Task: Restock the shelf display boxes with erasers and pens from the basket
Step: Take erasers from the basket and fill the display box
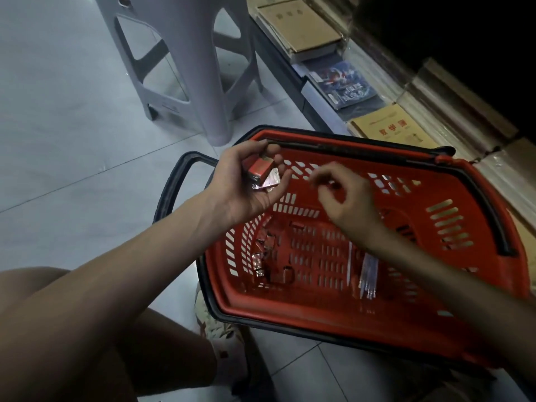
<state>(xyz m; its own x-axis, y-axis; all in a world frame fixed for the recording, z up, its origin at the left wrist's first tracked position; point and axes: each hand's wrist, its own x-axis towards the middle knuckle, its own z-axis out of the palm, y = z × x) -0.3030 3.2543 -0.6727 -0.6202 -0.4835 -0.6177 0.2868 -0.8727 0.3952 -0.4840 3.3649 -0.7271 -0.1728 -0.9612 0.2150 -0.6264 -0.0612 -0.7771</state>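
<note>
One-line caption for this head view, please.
Left hand holds red-wrapped erasers over the red basket, blurred right hand alongside; loose erasers and pens lie on the basket floor.

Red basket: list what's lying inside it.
Small wrapped erasers are heaped at the basket's left end, and a clear pack of pens lies further right. The right hand and forearm cover part of the floor; whatever lies beneath is hidden.
</note>
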